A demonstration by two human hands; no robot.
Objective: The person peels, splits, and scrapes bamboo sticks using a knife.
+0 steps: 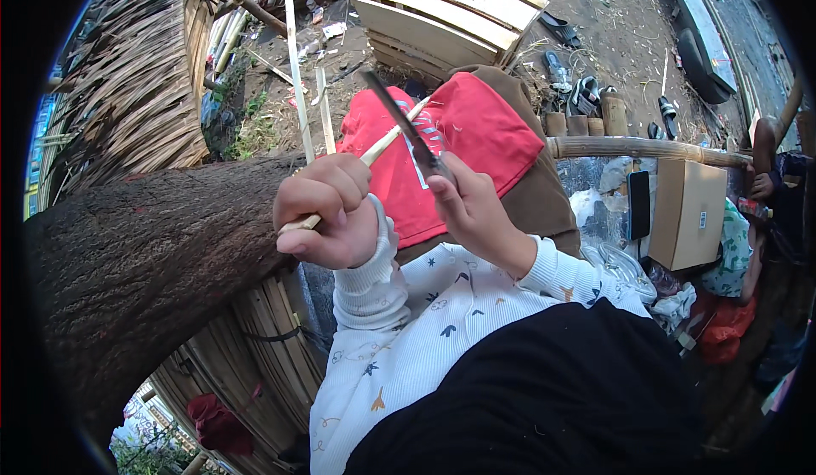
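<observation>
One stick (380, 145) is gripped in the left hand (327, 212) over red cloth (501, 135), one knife (418, 146) in the right hand (469, 205), blade across the stick — paring judged partly done, pale wood showing; remainder not discernible.

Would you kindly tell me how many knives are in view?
1: the dark-bladed knife in the right hand, crossing the pale stick held by the left hand. Others may be hidden.

Daylit dirt ground (625, 12); thatched panel (127, 93) at left, beyond thick tree trunk (153, 237); bamboo rail (650, 149) at right.
</observation>
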